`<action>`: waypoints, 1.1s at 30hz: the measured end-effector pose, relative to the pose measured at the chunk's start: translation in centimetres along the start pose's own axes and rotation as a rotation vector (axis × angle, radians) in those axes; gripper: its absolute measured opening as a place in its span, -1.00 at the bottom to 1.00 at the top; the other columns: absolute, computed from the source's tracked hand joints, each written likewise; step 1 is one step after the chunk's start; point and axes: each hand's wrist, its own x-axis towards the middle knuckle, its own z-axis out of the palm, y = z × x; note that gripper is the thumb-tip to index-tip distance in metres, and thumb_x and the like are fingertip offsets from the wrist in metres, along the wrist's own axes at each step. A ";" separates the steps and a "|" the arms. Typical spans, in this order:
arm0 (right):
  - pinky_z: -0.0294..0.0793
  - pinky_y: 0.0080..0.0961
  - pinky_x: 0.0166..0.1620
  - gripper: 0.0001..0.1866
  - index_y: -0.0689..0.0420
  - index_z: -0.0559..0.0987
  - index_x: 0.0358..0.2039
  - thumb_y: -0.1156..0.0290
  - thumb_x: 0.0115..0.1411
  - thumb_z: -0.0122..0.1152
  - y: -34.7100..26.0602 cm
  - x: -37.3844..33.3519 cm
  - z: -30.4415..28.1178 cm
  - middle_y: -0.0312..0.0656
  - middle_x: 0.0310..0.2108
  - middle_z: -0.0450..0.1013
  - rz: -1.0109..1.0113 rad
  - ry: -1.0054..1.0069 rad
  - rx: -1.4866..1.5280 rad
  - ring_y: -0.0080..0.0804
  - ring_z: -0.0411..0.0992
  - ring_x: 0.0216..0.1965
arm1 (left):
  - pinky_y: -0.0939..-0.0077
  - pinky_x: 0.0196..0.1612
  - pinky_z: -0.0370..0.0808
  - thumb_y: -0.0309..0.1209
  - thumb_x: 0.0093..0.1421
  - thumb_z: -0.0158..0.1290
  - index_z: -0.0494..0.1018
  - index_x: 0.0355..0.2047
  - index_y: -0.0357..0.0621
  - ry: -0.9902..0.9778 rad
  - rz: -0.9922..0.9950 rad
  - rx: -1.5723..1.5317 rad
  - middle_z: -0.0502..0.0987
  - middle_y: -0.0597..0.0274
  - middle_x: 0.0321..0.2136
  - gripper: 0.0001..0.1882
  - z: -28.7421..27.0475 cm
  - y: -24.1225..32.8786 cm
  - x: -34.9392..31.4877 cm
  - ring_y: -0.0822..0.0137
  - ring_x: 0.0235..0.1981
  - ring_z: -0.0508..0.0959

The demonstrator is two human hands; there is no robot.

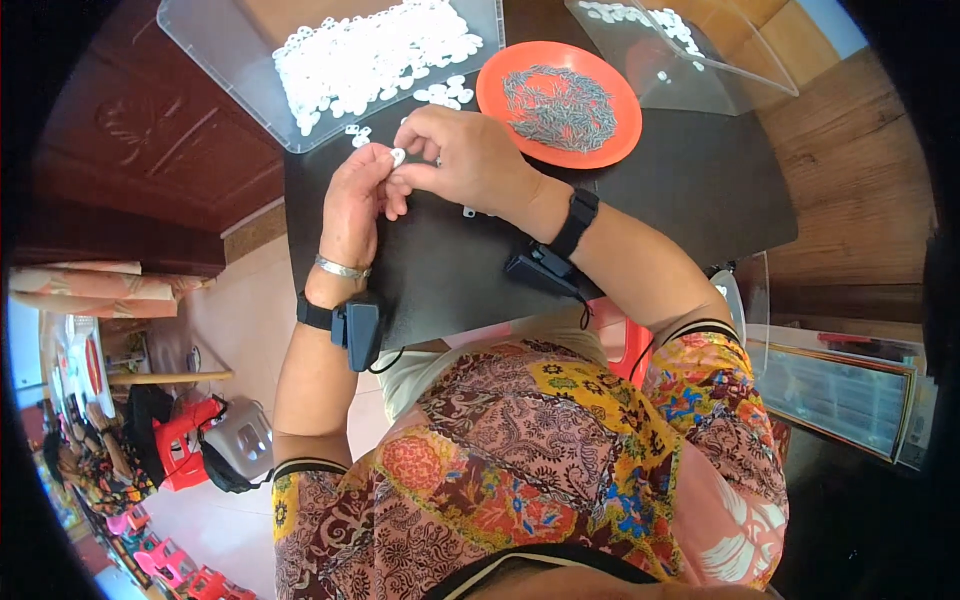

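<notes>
Over the dark table, my left hand (355, 190) pinches a small white plastic piece (398, 157) with a hole in it between thumb and fingertips. My right hand (470, 160) is curled close around the other side of this piece, its thumb next to it. Whatever lies inside the right fingers is too small or hidden to make out. Just beyond my hands, several loose white pieces (450, 92) lie on the table. To the right of them an orange-red plate (487, 85) holds a spread of small grey metal pins or screws (565, 110).
At the far left stands a clear plastic bin (225, 75) heaped with white pieces. Another clear container (720, 90) with some white pieces sits far right. The dark table (440, 285) ends near my lap. Wooden panelling rises on the left, and a red chair (635, 350) shows beside me.
</notes>
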 end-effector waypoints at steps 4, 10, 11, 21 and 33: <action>0.45 -0.50 -0.40 -0.77 0.17 0.49 -0.39 0.38 -0.06 0.28 0.1 0.0 -0.1 -0.20 -0.46 0.45 -0.008 0.000 0.003 -0.37 0.47 -0.46 | 0.74 -0.63 0.27 -0.33 0.26 -0.13 0.37 -0.40 -0.14 -0.030 0.000 0.002 0.46 0.30 -0.62 -0.82 0.1 -0.1 -0.1 0.55 -0.69 0.39; 0.45 -0.48 -0.36 -0.80 0.16 0.50 -0.39 0.40 -0.05 0.25 0.6 0.1 -0.2 -0.17 -0.46 0.45 -0.084 -0.022 -0.005 -0.34 0.47 -0.42 | 0.74 -0.63 0.27 -0.33 0.25 -0.12 0.37 -0.41 -0.15 -0.057 -0.014 0.005 0.46 0.31 -0.62 -0.82 0.0 0.2 -0.1 0.56 -0.69 0.39; 0.45 -0.48 -0.34 -0.80 0.16 0.51 -0.38 0.40 -0.04 0.24 0.4 0.1 -0.2 -0.17 -0.44 0.45 -0.095 -0.017 0.001 -0.33 0.47 -0.40 | 0.75 -0.63 0.27 -0.34 0.24 -0.12 0.37 -0.41 -0.15 -0.064 -0.025 0.002 0.46 0.31 -0.62 -0.82 -0.1 0.2 -0.2 0.56 -0.69 0.39; 0.44 -0.52 -0.30 -0.75 0.11 0.55 -0.28 0.42 -0.04 0.26 0.3 0.3 0.1 -0.25 -0.36 0.46 -0.115 0.006 0.022 -0.35 0.45 -0.32 | 0.76 -0.63 0.26 -0.35 0.21 -0.07 0.41 -0.44 -0.16 -0.068 -0.030 -0.030 0.47 0.33 -0.62 -0.83 -0.2 0.4 -0.3 0.57 -0.69 0.38; 0.42 -0.63 -0.38 -0.77 0.06 0.55 -0.24 0.40 0.04 0.25 0.8 0.5 0.0 -0.31 -0.36 0.45 -0.078 -0.068 0.032 -0.52 0.45 -0.33 | 0.79 -0.65 0.24 -0.36 0.25 -0.15 0.43 -0.40 -0.19 -0.032 -0.006 -0.027 0.47 0.34 -0.64 -0.79 -0.1 0.7 -0.4 0.58 -0.72 0.39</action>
